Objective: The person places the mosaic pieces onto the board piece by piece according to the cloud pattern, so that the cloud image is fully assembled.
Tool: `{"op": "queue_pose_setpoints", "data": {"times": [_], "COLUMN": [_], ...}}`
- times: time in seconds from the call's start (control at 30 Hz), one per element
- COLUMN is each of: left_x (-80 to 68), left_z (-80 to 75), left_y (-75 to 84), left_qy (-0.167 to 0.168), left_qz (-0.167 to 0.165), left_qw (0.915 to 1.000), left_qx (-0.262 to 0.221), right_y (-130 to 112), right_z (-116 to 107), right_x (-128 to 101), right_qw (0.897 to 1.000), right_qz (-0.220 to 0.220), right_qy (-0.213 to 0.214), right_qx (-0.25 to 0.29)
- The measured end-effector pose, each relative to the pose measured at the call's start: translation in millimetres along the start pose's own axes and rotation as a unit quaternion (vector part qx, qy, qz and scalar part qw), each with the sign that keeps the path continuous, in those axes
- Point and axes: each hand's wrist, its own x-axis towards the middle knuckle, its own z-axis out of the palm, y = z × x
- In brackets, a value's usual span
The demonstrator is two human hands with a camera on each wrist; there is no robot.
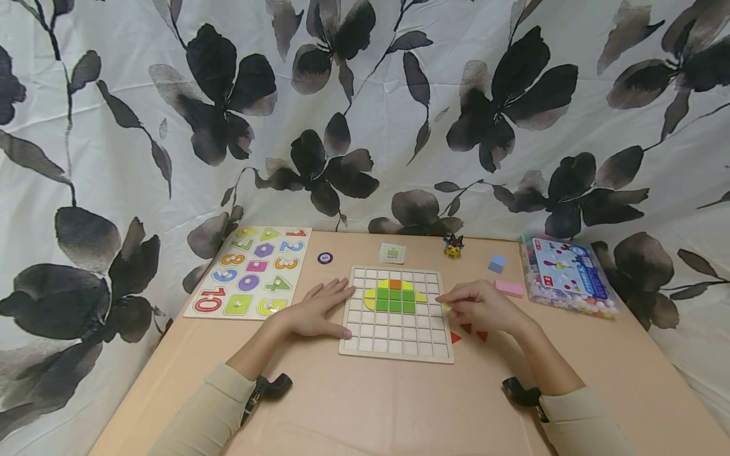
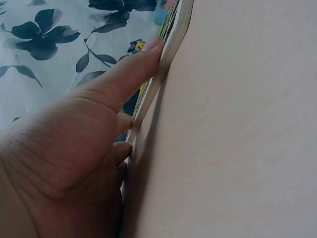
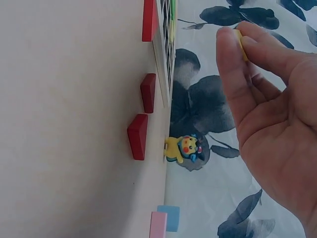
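A wooden grid board [image 1: 397, 351] lies in the middle of the table, with green, yellow and orange tiles set near its top. My left hand [image 1: 319, 310] rests flat against the board's left edge [image 2: 158, 79], its thumb along the rim and the fingers straight. My right hand [image 1: 476, 307] hovers at the board's right edge and pinches a small yellow piece [image 3: 239, 42] between thumb and fingertips. Three red triangular pieces [image 1: 467, 332] lie on the table just below that hand, and they also show in the right wrist view as red pieces [image 3: 138, 136].
A number puzzle board [image 1: 251, 272] lies at the left. Behind the grid are a small card [image 1: 392, 253], a round token [image 1: 325, 258] and a yellow toy figure [image 1: 453, 246]. A blue block [image 1: 497, 263], a pink block [image 1: 509, 288] and a bag of pieces [image 1: 567, 275] sit right.
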Motion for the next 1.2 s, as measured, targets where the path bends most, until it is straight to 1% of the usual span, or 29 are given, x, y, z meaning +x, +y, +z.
{"op": "queue_pose_setpoints", "data": {"times": [0.1, 0.23, 0.43, 0.5, 0.63, 0.7, 0.83, 0.97, 1.2], "left_x": [-0.2, 0.1, 1.0, 0.7, -0.4, -0.9, -1.1, -0.7, -1.0], "left_z": [-0.5, -0.7, -0.4, -0.6, -1.1, -1.3, -1.3, -1.0, -1.3], "left_y": [0.2, -0.1, 0.0, 0.1, 0.5, 0.8, 1.3, 1.6, 2.7], "left_qy": [0.002, 0.000, 0.000, 0.001, 0.001, 0.000, -0.001, -0.002, -0.003], "left_qz": [0.002, 0.001, -0.001, -0.001, -0.001, -0.001, -0.004, -0.005, -0.006], "left_qw": [1.0000, 1.0000, 1.0000, 1.0000, 1.0000, 1.0000, 1.0000, 1.0000, 1.0000], "left_qx": [-0.001, 0.001, 0.002, 0.001, -0.001, 0.000, -0.001, 0.000, 0.001], "right_y": [0.8, 0.5, -2.2, -3.6, -5.2, -5.4, -4.2, -5.1, -7.0], "right_z": [0.6, 1.5, 3.2, 4.5, 8.7, 11.3, 15.2, 16.4, 15.7], "right_x": [0.8, 1.5, 2.1, 2.5, 4.2, 5.7, 8.0, 7.9, 6.5], "right_qw": [1.000, 1.000, 1.000, 1.000, 1.000, 1.000, 1.000, 0.999, 0.999], "right_qz": [-0.010, -0.018, -0.021, -0.013, 0.006, 0.006, -0.016, -0.032, -0.045], "right_qy": [-0.006, -0.005, 0.002, 0.000, -0.008, -0.003, 0.013, 0.020, 0.025], "right_qx": [0.017, 0.025, -0.007, -0.014, 0.000, 0.000, -0.013, -0.004, -0.011]}}
